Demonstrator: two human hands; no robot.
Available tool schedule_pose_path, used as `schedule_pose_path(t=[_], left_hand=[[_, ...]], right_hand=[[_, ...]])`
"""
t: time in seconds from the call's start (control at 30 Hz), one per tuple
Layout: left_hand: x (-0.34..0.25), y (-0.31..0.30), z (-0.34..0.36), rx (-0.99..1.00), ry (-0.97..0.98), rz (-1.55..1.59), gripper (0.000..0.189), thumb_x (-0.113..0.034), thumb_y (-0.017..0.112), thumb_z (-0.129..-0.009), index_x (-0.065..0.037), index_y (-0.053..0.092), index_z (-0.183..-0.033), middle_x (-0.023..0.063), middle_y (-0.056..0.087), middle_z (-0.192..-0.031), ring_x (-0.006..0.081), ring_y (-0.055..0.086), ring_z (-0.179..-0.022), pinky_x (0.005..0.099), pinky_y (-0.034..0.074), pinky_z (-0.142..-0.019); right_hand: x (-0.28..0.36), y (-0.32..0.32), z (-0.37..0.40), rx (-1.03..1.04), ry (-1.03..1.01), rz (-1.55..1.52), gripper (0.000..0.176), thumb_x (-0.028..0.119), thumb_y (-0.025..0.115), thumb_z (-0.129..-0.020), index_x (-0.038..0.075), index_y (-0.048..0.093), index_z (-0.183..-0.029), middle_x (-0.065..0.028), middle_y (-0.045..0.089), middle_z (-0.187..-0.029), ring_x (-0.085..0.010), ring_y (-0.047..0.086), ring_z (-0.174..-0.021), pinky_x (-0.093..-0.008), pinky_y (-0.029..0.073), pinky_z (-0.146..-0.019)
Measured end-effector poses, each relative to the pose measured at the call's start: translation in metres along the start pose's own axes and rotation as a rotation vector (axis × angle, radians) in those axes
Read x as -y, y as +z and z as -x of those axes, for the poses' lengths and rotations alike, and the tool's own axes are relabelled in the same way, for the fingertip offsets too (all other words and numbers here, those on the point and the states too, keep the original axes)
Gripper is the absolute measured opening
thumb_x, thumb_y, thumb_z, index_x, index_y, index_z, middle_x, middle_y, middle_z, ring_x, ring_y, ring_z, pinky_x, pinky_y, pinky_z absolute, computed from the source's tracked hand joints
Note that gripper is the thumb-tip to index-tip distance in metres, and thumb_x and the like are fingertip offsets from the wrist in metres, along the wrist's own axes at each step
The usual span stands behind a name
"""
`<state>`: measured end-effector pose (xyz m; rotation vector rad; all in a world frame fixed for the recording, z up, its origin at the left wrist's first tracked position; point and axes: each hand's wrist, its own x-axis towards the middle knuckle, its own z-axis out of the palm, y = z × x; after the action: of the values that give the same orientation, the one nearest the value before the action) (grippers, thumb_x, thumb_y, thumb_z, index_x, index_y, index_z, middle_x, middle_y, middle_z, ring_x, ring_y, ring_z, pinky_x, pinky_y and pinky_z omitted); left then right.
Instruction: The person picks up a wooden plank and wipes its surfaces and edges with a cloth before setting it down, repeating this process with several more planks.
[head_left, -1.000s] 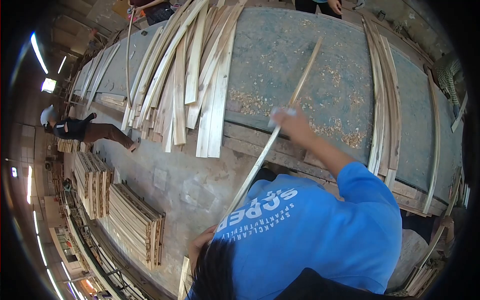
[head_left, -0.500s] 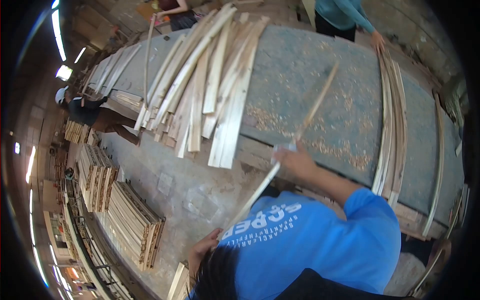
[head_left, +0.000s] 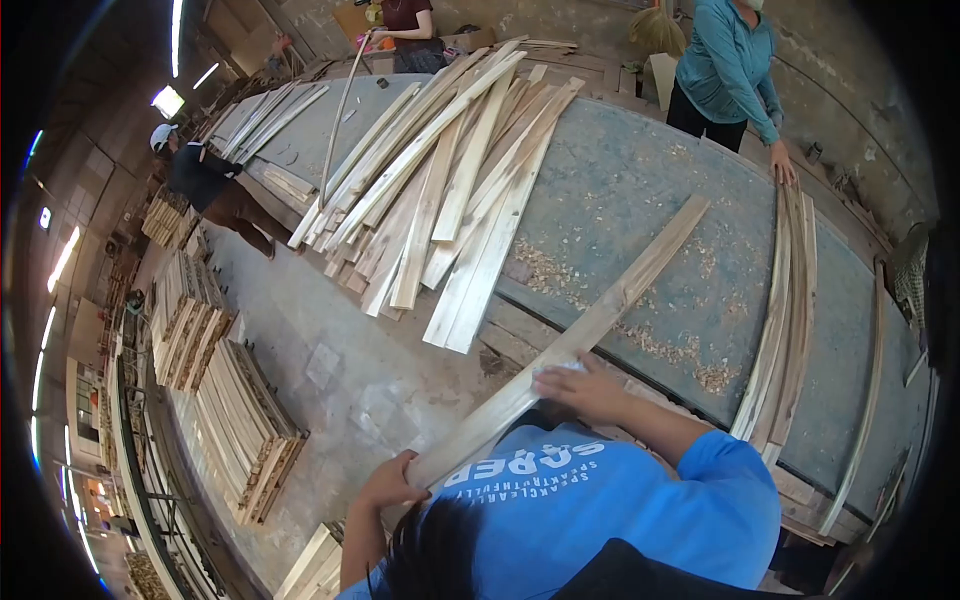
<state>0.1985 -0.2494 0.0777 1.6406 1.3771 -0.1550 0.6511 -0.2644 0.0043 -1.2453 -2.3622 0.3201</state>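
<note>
A long wooden plank [head_left: 600,310] runs diagonally from near my body up over the grey table [head_left: 640,150], its broad face showing. My left hand [head_left: 392,480] grips the plank's near end at the lower left. Farther along, my right hand [head_left: 580,388] presses on the plank with something whitish under its fingers, too hidden to name. Wood shavings [head_left: 665,348] are scattered on the tabletop beyond the plank.
Many loose planks [head_left: 470,200] lie fanned over the table's left part, and a narrow bundle [head_left: 790,310] on its right. A person in teal [head_left: 725,75] touches that bundle. Two more people stand farther left. Stacked boards [head_left: 240,430] sit on the floor.
The plank has turned from its narrow edge to its broad face. My left hand has moved slightly left. The person in teal now shows more fully as the view has shifted.
</note>
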Motion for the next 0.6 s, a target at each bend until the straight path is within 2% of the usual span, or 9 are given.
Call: schedule_pose_path(t=[0.03, 0.1, 0.17, 0.27, 0.33, 0.4, 0.47, 0.53, 0.6], left_hand=[[0.002, -0.006, -0.004, 0.002, 0.017, -0.053, 0.074, -0.030, 0.085, -0.061, -0.005, 0.060, -0.126, 0.0184, 0.070, -0.108, 0.0313, 0.067, -0.101, 0.0388, 0.052, -0.089], [0.000, -0.012, -0.006, 0.020, 0.042, -0.087, 0.078, -0.032, 0.086, -0.059, -0.005, 0.060, -0.127, 0.0169, 0.070, -0.106, 0.0295, 0.067, -0.099, 0.0376, 0.052, -0.088], [-0.002, -0.012, -0.006, 0.058, 0.041, -0.052, 0.078, -0.032, 0.086, -0.059, -0.005, 0.060, -0.128, 0.0157, 0.070, -0.105, 0.0283, 0.067, -0.098, 0.0371, 0.052, -0.088], [0.000, -0.013, -0.011, 0.153, 0.040, 0.014, 0.078, -0.030, 0.085, -0.061, -0.004, 0.058, -0.130, 0.0127, 0.069, -0.107, 0.0244, 0.065, -0.100, 0.0352, 0.051, -0.090], [-0.003, -0.022, -0.011, 0.216, 0.029, 0.033, 0.077, -0.027, 0.084, -0.063, -0.003, 0.057, -0.131, 0.0109, 0.068, -0.109, 0.0218, 0.063, -0.102, 0.0339, 0.050, -0.091], [-0.023, -0.036, -0.008, 0.347, -0.050, 0.191, 0.075, -0.021, 0.081, -0.068, -0.002, 0.054, -0.135, 0.0083, 0.065, -0.115, 0.0183, 0.060, -0.108, 0.0315, 0.048, -0.095], [-0.025, -0.039, -0.010, 0.416, -0.080, 0.235, 0.074, -0.018, 0.078, -0.071, -0.002, 0.052, -0.138, 0.0067, 0.063, -0.119, 0.0154, 0.056, -0.113, 0.0289, 0.045, -0.097], [0.007, -0.032, -0.022, 0.439, -0.065, 0.398, 0.067, -0.014, 0.074, -0.073, -0.004, 0.053, -0.136, 0.0051, 0.063, -0.106, 0.0132, 0.059, -0.097, 0.0271, 0.049, -0.083], [0.020, -0.025, -0.027, 0.500, -0.100, 0.482, 0.061, -0.012, 0.072, -0.074, -0.004, 0.054, -0.132, 0.0036, 0.061, -0.099, 0.0115, 0.057, -0.086, 0.0258, 0.047, -0.074]], right_hand=[[-0.007, -0.010, -0.002, 0.005, -0.003, -0.001, 0.047, 0.009, 0.045, -0.097, 0.025, 0.054, -0.140, -0.0054, 0.058, -0.145, -0.0202, 0.052, -0.137, -0.0657, 0.015, -0.120], [-0.041, -0.046, -0.013, 0.078, 0.888, -0.480, 0.050, 0.006, 0.047, -0.095, 0.022, 0.053, -0.142, -0.0039, 0.057, -0.146, -0.0205, 0.051, -0.138, -0.0680, 0.013, -0.120], [-0.102, -0.038, 0.021, -0.029, 0.578, 0.230, 0.052, 0.004, 0.048, -0.093, 0.020, 0.052, -0.143, -0.0041, 0.057, -0.147, -0.0206, 0.050, -0.139, -0.0670, 0.011, -0.121], [-0.094, -0.036, 0.013, -0.119, 0.530, 0.293, 0.058, 0.003, 0.039, -0.097, 0.023, 0.044, -0.151, -0.0039, 0.060, -0.142, -0.0206, 0.053, -0.136, -0.0653, 0.015, -0.121], [-0.060, -0.029, 0.000, 0.002, 0.459, 0.253, 0.056, 0.004, 0.036, -0.098, 0.023, 0.045, -0.150, -0.0028, 0.059, -0.144, -0.0207, 0.053, -0.136, -0.0646, 0.013, -0.122], [-0.034, -0.022, -0.003, -0.026, 0.128, 0.064, 0.045, 0.010, 0.044, -0.100, 0.019, 0.052, -0.144, 0.0006, 0.056, -0.148, -0.0208, 0.049, -0.140, -0.0632, 0.008, -0.124], [-0.055, -0.035, -0.005, 0.030, 0.200, -0.032, 0.043, 0.014, 0.041, -0.103, 0.020, 0.051, -0.145, -0.0013, 0.056, -0.148, -0.0204, 0.049, -0.140, -0.0621, 0.007, -0.124], [-0.100, -0.042, 0.002, -0.092, 0.509, 0.046, 0.045, 0.013, 0.038, -0.104, 0.021, 0.048, -0.147, -0.0021, 0.056, -0.148, -0.0201, 0.049, -0.140, -0.0616, 0.008, -0.124], [-0.121, -0.031, 0.003, -0.183, 0.550, 0.212, 0.049, 0.012, 0.041, -0.102, 0.023, 0.046, -0.150, -0.0013, 0.056, -0.148, -0.0204, 0.049, -0.140, -0.0617, 0.010, -0.124]])
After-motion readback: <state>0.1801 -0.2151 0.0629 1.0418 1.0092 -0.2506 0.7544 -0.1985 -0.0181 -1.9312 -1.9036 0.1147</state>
